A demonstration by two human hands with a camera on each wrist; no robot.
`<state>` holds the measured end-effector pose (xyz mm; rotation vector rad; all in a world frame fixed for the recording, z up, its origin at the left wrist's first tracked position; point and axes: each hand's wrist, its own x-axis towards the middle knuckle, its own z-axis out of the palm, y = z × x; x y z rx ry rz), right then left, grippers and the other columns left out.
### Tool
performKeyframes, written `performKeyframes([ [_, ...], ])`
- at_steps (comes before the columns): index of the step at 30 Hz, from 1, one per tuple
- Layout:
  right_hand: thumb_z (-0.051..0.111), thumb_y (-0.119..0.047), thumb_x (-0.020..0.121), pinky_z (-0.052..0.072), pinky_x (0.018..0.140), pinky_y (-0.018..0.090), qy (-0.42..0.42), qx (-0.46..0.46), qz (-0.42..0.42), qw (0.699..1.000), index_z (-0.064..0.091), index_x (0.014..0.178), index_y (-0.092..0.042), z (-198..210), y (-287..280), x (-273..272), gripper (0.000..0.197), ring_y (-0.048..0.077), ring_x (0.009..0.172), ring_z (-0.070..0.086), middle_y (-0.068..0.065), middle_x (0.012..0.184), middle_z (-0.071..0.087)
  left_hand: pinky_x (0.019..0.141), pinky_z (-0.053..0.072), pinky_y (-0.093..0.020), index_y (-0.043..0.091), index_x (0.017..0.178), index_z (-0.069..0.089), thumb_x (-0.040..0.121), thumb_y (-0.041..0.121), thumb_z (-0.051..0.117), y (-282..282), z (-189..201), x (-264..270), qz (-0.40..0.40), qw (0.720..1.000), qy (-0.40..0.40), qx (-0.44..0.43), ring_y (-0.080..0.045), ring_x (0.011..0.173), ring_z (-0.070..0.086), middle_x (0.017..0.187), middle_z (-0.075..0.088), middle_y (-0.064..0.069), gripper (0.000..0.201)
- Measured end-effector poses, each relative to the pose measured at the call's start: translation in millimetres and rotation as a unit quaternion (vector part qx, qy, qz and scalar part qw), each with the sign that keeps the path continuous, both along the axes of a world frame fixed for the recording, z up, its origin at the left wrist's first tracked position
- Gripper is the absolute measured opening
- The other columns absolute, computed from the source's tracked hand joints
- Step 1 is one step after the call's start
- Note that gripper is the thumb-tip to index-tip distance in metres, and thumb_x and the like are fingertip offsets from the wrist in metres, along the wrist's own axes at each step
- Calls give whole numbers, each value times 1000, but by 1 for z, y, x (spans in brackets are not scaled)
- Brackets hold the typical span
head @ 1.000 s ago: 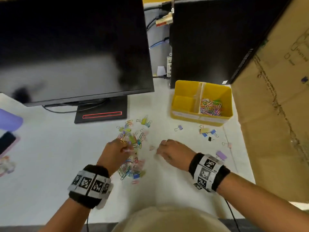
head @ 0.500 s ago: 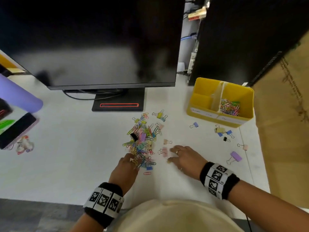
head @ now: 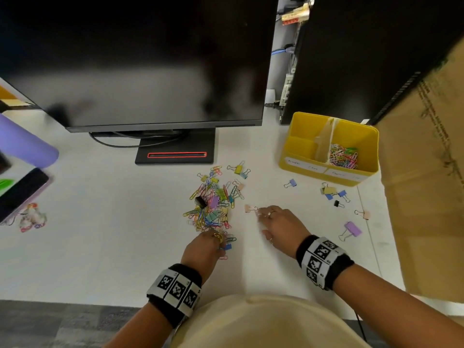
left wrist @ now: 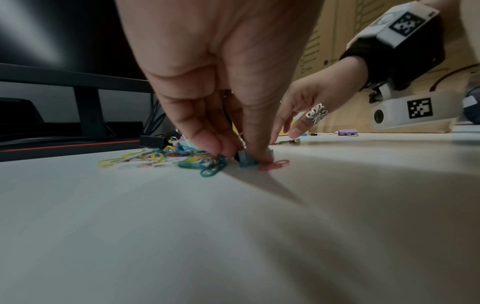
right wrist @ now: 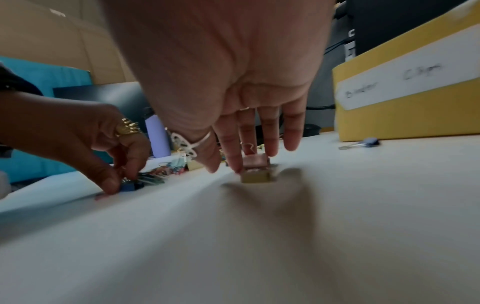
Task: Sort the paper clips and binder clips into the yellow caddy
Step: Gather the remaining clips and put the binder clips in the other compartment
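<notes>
A mixed pile of coloured paper clips and binder clips (head: 213, 202) lies on the white desk in front of the monitor. My left hand (head: 222, 243) is at the pile's near edge and pinches a small blue binder clip (left wrist: 246, 161) between thumb and fingers, still on the desk. My right hand (head: 261, 214) reaches out with straight fingers, whose tips touch a pink binder clip (head: 251, 208) (right wrist: 255, 160). The yellow caddy (head: 296, 136) stands at the back right. Its right compartment holds paper clips (head: 342, 156); the left one looks bare.
Loose binder clips (head: 334, 193) lie in front of the caddy, and a purple one (head: 352, 228) sits to the right. A monitor stand (head: 175, 154) is behind the pile, a cardboard box (head: 426, 197) to the right, and a phone (head: 20, 192) to the left.
My left hand has drawn back from the middle of the pile to its near edge and closed on the blue binder clip. My right hand stays by the pink clips, fingers now straighter.
</notes>
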<state>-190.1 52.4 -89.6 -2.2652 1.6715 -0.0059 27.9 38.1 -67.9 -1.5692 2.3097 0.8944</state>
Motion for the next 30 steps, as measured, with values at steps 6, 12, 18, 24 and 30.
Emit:
performKeyframes([
  [6,60,-6,77,44,95,48,25,-15,-126,992,63,105,-10,2,16,-58,28,37,129,43,14,139,48,76,45,-20,18,112,62,97,20,44,5,-6,-11,-68,997,29,-36,-13,102,59,117,60,0,24],
  [12,68,2,71,51,88,55,-81,-80,-184,976,67,100,-13,1,36,-80,33,41,113,54,19,123,59,92,43,-29,14,116,61,94,26,50,0,-8,-26,-93,995,15,-31,-19,116,54,123,59,-2,27],
  [18,62,3,73,49,90,42,-132,-49,-77,987,59,115,-16,-4,44,-52,47,34,112,57,14,127,58,90,40,-23,1,116,57,98,22,44,-6,-11,-70,-104,994,33,23,-23,117,54,124,56,-11,30],
  [24,62,11,65,52,86,39,-166,-55,-85,981,61,114,-11,-3,47,-39,54,33,102,63,17,122,62,101,36,-24,4,125,53,95,8,46,-17,-10,-80,-129,985,95,-71,-24,122,46,129,47,-13,31],
  [30,70,-16,70,52,90,41,-11,-24,-31,999,54,122,-8,-13,48,-31,55,31,118,56,9,128,60,84,56,-46,11,112,67,82,6,66,-40,-1,-22,-37,977,50,-202,-36,105,56,114,62,-15,30],
])
